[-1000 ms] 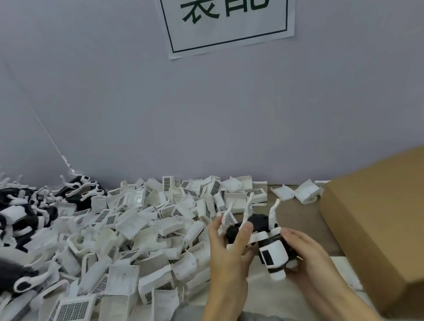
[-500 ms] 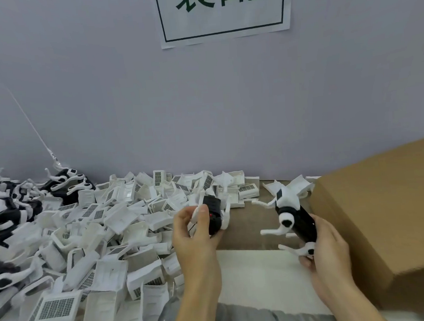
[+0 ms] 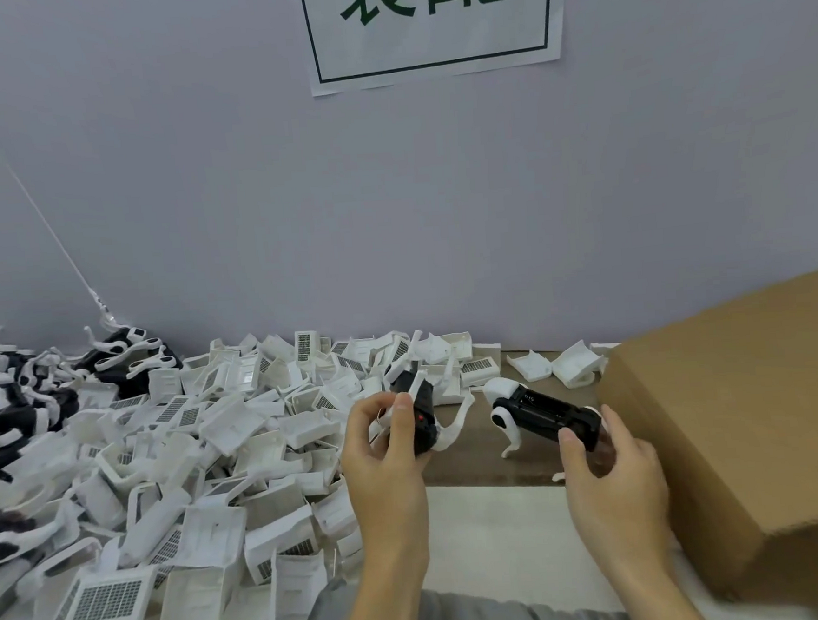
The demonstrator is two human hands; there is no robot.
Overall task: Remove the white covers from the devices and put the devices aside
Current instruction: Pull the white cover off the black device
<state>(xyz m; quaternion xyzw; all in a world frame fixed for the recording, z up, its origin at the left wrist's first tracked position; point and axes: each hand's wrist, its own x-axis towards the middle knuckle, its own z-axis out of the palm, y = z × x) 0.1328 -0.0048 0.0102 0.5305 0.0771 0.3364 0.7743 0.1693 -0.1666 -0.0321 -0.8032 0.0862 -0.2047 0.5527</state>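
- Cardboard box [image 3: 744, 431] serves as our landmark; it stands at the right edge of the table [image 3: 476, 465], against the wall.
- We see the right hand [image 3: 612, 479] just left of the box, fingers and thumb curled round the rear end of a black device [image 3: 545, 414]. The device lies roughly level, its white-capped end pointing away from the box, white legs hanging below it.
- We see the left hand [image 3: 383, 452] further left of the box, thumb and fingers pinching a second black device [image 3: 419, 418]. This one is held nearly upright, with curved white legs projecting toward the box and upward.
- Both devices are held above the brown table surface, apart from each other.
- Well left of the box, a large heap of white covers [image 3: 191, 470] spreads over the table; many show a dark grid panel.
- Two loose covers [image 3: 561, 364] lie on the table just beside the box's far left corner.
- Farthest from the box, at the left edge, we see a pile of black-and-white devices [image 3: 16, 400].
- A paper sign [image 3: 430, 22] hangs on the wall above.
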